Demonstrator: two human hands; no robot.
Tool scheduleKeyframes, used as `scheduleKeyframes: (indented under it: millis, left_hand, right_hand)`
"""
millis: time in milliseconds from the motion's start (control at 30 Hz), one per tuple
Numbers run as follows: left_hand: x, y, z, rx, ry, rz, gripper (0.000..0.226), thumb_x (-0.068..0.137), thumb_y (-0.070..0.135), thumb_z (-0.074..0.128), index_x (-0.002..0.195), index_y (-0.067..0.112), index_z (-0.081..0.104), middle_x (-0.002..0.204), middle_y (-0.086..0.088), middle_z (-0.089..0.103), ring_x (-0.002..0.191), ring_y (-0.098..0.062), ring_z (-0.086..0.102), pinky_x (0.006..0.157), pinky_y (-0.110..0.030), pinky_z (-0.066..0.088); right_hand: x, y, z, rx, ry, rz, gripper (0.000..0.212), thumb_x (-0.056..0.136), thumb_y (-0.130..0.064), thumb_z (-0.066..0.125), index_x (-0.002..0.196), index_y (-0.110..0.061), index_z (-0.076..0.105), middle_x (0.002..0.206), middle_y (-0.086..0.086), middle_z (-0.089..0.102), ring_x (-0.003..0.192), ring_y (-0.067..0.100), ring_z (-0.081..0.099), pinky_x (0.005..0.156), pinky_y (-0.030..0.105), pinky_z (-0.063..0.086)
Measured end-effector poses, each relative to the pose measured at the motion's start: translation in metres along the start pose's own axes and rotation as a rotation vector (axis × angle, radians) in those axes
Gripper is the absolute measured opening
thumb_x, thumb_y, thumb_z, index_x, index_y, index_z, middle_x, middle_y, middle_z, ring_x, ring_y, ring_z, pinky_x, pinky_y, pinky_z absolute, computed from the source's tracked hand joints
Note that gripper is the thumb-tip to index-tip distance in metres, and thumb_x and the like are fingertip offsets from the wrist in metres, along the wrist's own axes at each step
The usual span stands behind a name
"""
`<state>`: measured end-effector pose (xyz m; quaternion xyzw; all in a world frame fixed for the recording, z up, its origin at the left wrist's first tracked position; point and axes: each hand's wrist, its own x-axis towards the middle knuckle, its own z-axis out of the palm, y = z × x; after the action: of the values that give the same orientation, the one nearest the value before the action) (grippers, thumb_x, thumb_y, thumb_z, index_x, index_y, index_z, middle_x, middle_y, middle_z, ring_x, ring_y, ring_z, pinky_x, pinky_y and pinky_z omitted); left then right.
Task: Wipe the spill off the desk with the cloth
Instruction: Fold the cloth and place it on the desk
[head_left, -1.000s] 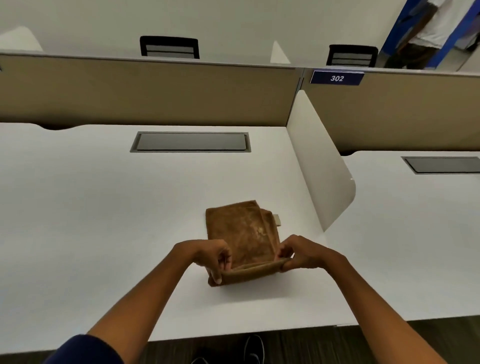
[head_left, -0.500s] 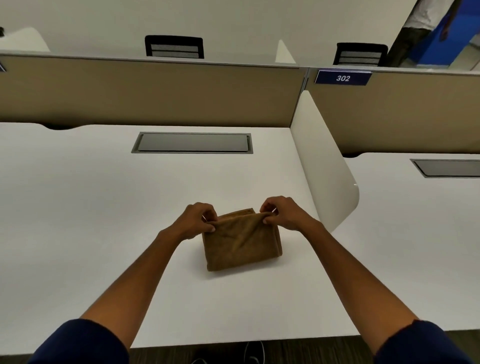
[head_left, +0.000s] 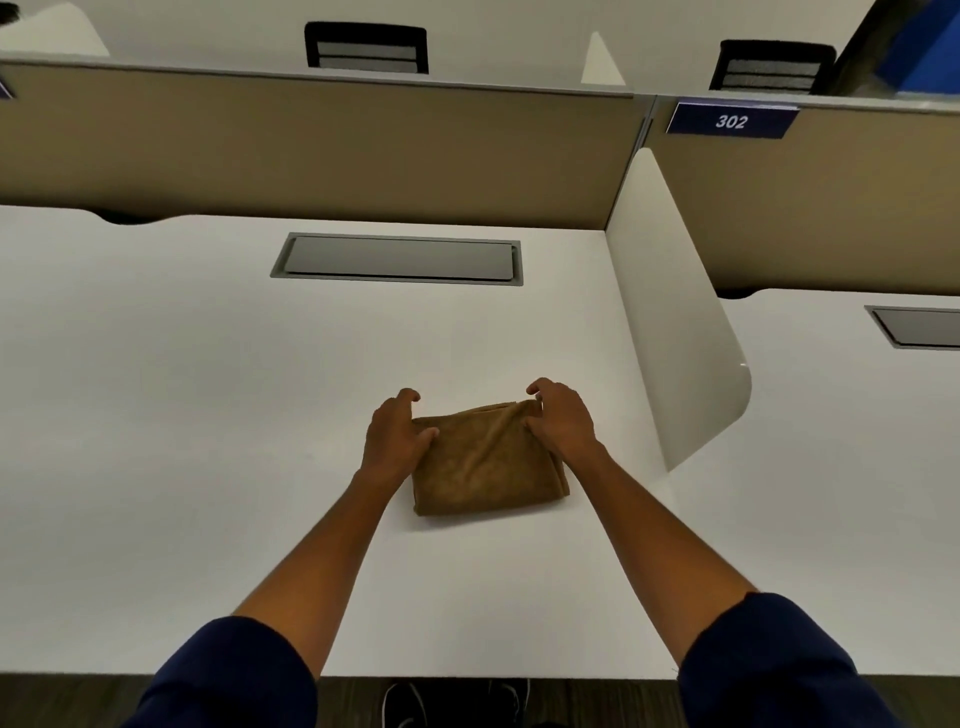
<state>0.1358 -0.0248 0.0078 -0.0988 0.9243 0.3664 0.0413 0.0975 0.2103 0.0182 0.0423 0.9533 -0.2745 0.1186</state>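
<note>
A brown cloth (head_left: 485, 467) lies folded into a thick rectangle on the white desk (head_left: 208, 415), a little right of centre. My left hand (head_left: 396, 436) rests against its far left corner, thumb on the fabric and fingers loosely spread over the desk. My right hand (head_left: 563, 421) sits on the far right corner, fingers curled apart above the edge. Neither hand pinches the fabric. I can make out no spill on the desk surface.
A grey cable hatch (head_left: 397, 258) is set into the desk at the back. A tan partition wall (head_left: 311, 150) runs behind it. A white curved side divider (head_left: 675, 332) stands close to the right of the cloth. The desk's front edge (head_left: 467, 675) is near me.
The near half of the cloth was lifted and folded over to the far edge. Both hands then loosened their pinch on the far corners and now rest with fingers apart.
</note>
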Motion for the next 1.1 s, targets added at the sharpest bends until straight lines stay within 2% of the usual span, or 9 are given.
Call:
scheduleKeyframes:
  millis: [100, 200, 233, 300, 367, 500, 700, 900, 1100]
  left_hand:
    - [-0.002, -0.004, -0.006, 0.175, -0.034, -0.158, 0.066, 0.081, 0.05, 0.074, 0.123, 0.006, 0.049, 0.118, -0.015, 0.059, 0.11, -0.033, 0.059, 0.082, -0.036, 0.046]
    - [-0.007, -0.004, -0.013, 0.273, -0.147, -0.281, 0.061, 0.075, 0.068, 0.069, 0.084, 0.01, 0.052, 0.094, -0.01, 0.066, 0.082, -0.027, 0.065, 0.066, -0.033, 0.048]
    - [-0.008, -0.002, -0.013, 0.261, -0.196, -0.303, 0.059, 0.074, 0.067, 0.07, 0.08, 0.011, 0.052, 0.086, -0.009, 0.066, 0.073, -0.025, 0.065, 0.063, -0.031, 0.051]
    - [-0.01, 0.005, -0.01, 0.163, -0.27, -0.367, 0.054, 0.074, 0.057, 0.076, 0.085, 0.009, 0.053, 0.078, -0.007, 0.064, 0.064, -0.023, 0.066, 0.06, -0.032, 0.058]
    - [-0.011, 0.015, -0.005, 0.072, -0.303, -0.413, 0.05, 0.074, 0.042, 0.081, 0.098, 0.009, 0.051, 0.084, -0.005, 0.059, 0.071, -0.024, 0.065, 0.06, -0.034, 0.06]
    - [-0.004, 0.024, 0.009, 0.146, -0.274, -0.343, 0.054, 0.077, 0.026, 0.078, 0.119, 0.007, 0.052, 0.105, -0.007, 0.056, 0.088, -0.023, 0.055, 0.075, -0.034, 0.053]
    - [0.028, 0.043, 0.021, 0.136, -0.202, -0.233, 0.049, 0.08, 0.029, 0.077, 0.119, 0.007, 0.057, 0.118, -0.012, 0.062, 0.107, -0.03, 0.06, 0.079, -0.032, 0.045]
    - [0.085, 0.111, 0.04, 0.142, -0.111, 0.0, 0.028, 0.086, 0.02, 0.071, 0.107, 0.004, 0.063, 0.107, -0.015, 0.067, 0.1, -0.035, 0.063, 0.075, -0.032, 0.042]
    - [0.13, 0.185, 0.067, 0.146, -0.069, 0.21, 0.028, 0.083, 0.019, 0.076, 0.109, 0.01, 0.069, 0.107, -0.011, 0.07, 0.096, -0.029, 0.065, 0.081, -0.035, 0.053]
  right_hand:
    - [-0.008, 0.011, 0.007, 0.009, -0.035, 0.159, 0.065, 0.081, -0.036, 0.072, 0.136, -0.017, 0.043, 0.131, 0.012, 0.05, 0.117, 0.033, 0.053, 0.094, 0.042, 0.048]
    - [-0.014, 0.02, 0.012, 0.002, -0.115, 0.264, 0.083, 0.076, -0.05, 0.076, 0.137, -0.009, 0.038, 0.134, 0.015, 0.048, 0.122, 0.036, 0.051, 0.096, 0.044, 0.046]
    - [-0.015, 0.02, 0.013, 0.015, -0.138, 0.265, 0.084, 0.075, -0.052, 0.076, 0.135, -0.007, 0.039, 0.133, 0.015, 0.051, 0.12, 0.035, 0.053, 0.094, 0.042, 0.048]
    - [-0.014, 0.02, 0.014, 0.075, -0.192, 0.268, 0.082, 0.075, -0.051, 0.078, 0.132, -0.004, 0.043, 0.13, 0.015, 0.055, 0.116, 0.032, 0.056, 0.09, 0.038, 0.049]
    - [-0.014, 0.018, 0.014, 0.141, -0.227, 0.284, 0.075, 0.076, -0.046, 0.079, 0.129, -0.003, 0.047, 0.129, 0.014, 0.057, 0.115, 0.03, 0.057, 0.09, 0.037, 0.05]
    - [-0.008, 0.018, 0.011, 0.288, -0.256, 0.347, 0.067, 0.074, -0.037, 0.082, 0.124, -0.004, 0.051, 0.124, 0.014, 0.059, 0.11, 0.03, 0.06, 0.091, 0.043, 0.054]
    - [0.004, 0.031, -0.012, 0.596, -0.233, 0.392, 0.056, 0.074, -0.026, 0.084, 0.119, -0.006, 0.057, 0.118, 0.012, 0.063, 0.103, 0.028, 0.062, 0.074, 0.037, 0.056]
    - [0.02, 0.051, -0.047, 0.868, -0.112, 0.451, 0.053, 0.078, -0.021, 0.081, 0.12, -0.012, 0.05, 0.115, 0.006, 0.057, 0.104, 0.03, 0.059, 0.076, 0.043, 0.057]
    - [0.04, 0.079, -0.056, 1.094, 0.025, 0.523, 0.061, 0.082, -0.021, 0.078, 0.134, -0.009, 0.048, 0.13, 0.016, 0.058, 0.109, 0.037, 0.062, 0.081, 0.05, 0.059]
